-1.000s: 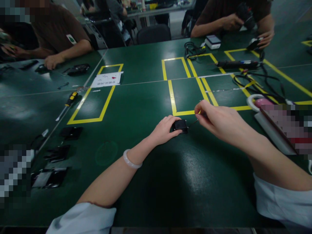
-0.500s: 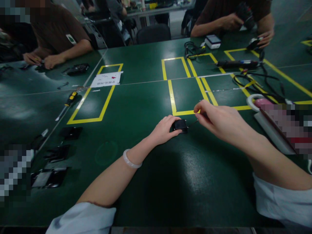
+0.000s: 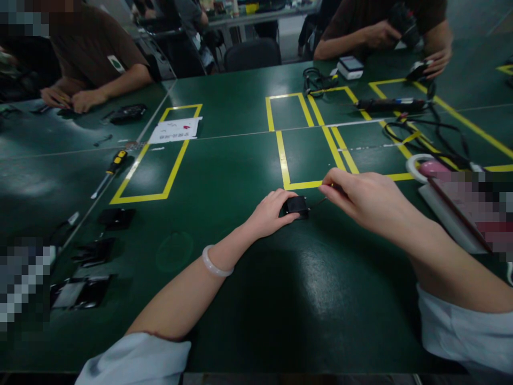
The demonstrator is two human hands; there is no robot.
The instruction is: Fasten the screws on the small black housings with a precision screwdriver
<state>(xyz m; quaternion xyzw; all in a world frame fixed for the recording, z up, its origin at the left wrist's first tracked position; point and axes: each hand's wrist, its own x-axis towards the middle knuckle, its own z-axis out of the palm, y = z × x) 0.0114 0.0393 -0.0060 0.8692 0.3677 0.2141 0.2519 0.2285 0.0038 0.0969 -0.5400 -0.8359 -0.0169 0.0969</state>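
One small black part (image 3: 296,206) sits near the middle of the green desk (image 3: 224,331) in the head view, just below a rectangle of yellow tape (image 3: 283,160). The left hand (image 3: 274,215) is closed around its left side, thumb along the near edge and fingers over the far one; a pale bracelet (image 3: 216,262) circles that wrist. The right hand (image 3: 352,195) pinches a thin dark tool (image 3: 319,203) between thumb and fingers, its shaft slanting down to the part's right side; whether the tip touches is too small to tell. Well to the left lie a yellow-and-black screwdriver (image 3: 119,160) and, nearer the wearer, three dark pieces (image 3: 116,218) in a column. A white sheet (image 3: 175,130) lies farther back. Across the desk, a co-worker in brown (image 3: 430,13) grips a black device (image 3: 403,27).
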